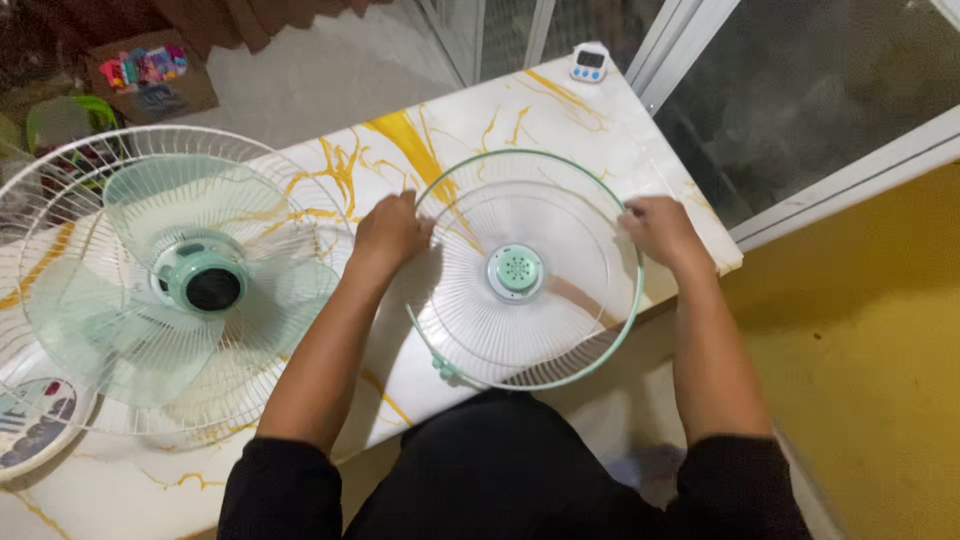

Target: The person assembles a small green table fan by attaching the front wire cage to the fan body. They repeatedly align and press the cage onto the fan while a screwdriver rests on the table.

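Front fan grille, round, white wire with a pale green rim and a green centre cap, held between both hands above the right end of the bench, near edge overhanging toward the lap.

Largest first: bench, white marble pattern with yellow veins, running from lower left to upper right, cut off at the left and bottom edges. On its left part, fan body lying face up: white rear wire guard, translucent green blades, green hub with a dark centre; guard cropped at the left edge of the view. Under it, lower left, round printed base, only partly seen, pattern hard to make out.

Then the grille itself, tilted slightly, small green clip at its lower left rim.

Left hand on the grille's left rim, fingers curled together over the wire. Right hand on the right rim, fingers wrapped on the rim likewise; fingertips hidden behind the wire and rim, exact grip hard to judge. Dark sleeves at both forearms, dark clothing below, body cut off at the bottom.

Smallest: white digital timer at the far corner of the bench. Cardboard box with colourful contents on the floor, top left, too blurred to identify.
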